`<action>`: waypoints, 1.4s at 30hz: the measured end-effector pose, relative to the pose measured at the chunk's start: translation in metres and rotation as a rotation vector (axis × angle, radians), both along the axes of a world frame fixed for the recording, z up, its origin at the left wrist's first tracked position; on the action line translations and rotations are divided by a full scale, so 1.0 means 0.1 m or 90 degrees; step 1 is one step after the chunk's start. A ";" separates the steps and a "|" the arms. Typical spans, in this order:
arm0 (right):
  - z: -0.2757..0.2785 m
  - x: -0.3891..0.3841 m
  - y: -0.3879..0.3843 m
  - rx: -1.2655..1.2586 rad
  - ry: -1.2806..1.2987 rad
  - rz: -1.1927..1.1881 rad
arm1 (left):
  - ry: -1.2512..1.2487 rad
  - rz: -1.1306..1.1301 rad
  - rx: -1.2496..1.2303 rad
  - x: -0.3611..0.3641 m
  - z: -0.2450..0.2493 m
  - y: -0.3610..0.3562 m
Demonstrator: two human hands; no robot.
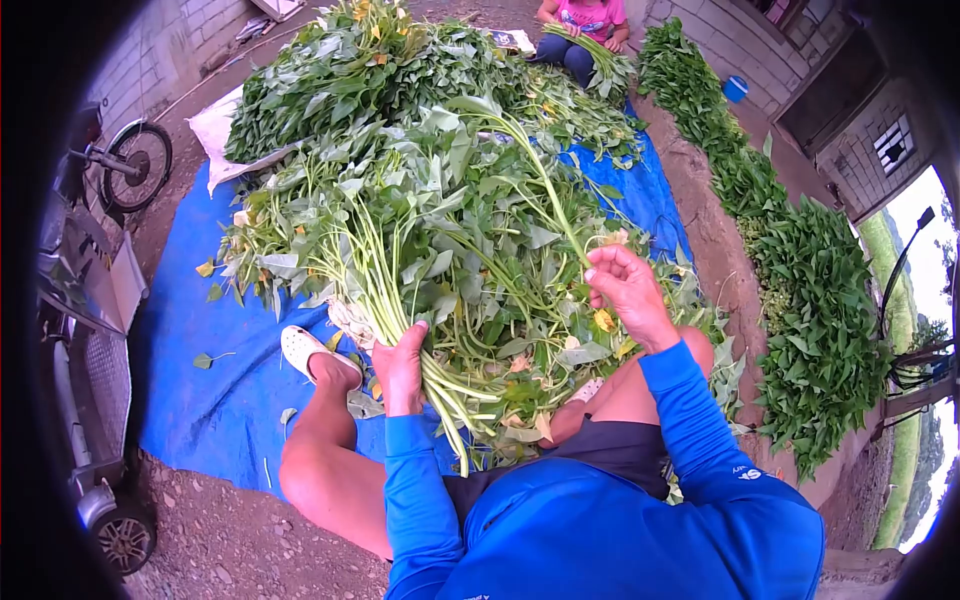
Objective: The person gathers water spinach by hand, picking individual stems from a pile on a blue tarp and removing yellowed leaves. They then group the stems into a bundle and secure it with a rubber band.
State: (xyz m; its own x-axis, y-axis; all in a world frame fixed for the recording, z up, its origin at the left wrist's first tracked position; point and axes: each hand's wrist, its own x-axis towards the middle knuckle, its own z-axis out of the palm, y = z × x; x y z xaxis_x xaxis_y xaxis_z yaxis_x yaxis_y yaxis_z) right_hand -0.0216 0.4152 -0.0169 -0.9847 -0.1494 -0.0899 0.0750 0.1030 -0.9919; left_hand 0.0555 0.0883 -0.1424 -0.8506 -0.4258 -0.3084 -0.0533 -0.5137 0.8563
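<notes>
A bunch of long-stemmed leafy greens (pixel 378 270) is gripped in my left hand (pixel 400 368). Its pale cut ends point down toward my lap, and its leaves spread away over the heap. My right hand (pixel 630 293) pinches one long leafy stem (pixel 548 185) near its lower end, with the leafy tip leaning up and left. Under and beyond both hands lies a large loose heap of greens (pixel 480 270), with some yellowed leaves (pixel 604 320) in it. A whitish bundle of ties or strips (pixel 352 322) sits just left of my left hand.
A blue tarp (pixel 230 380) lies under the heap. Stacked greens (pixel 330 90) rise at the back. Another person (pixel 585 30) sits there holding greens. A row of bundled greens (pixel 810 300) lines the right side. A wheeled vehicle (pixel 100 370) stands at left; a blue bucket (pixel 735 88) is farther off.
</notes>
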 end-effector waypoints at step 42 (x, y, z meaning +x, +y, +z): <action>-1.45 0.68 -1.39 0.258 -0.056 0.246 | -0.042 -0.011 0.064 -0.06 -0.65 0.33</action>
State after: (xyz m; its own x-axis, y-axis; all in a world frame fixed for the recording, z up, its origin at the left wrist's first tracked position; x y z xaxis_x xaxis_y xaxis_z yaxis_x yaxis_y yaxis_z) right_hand 0.0466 0.2761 -0.1619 -0.8516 -0.4338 -0.2943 0.0364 0.5111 -0.8588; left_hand 0.0491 0.1216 -0.2076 -0.8337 -0.3759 -0.4044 -0.1170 -0.5955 0.7948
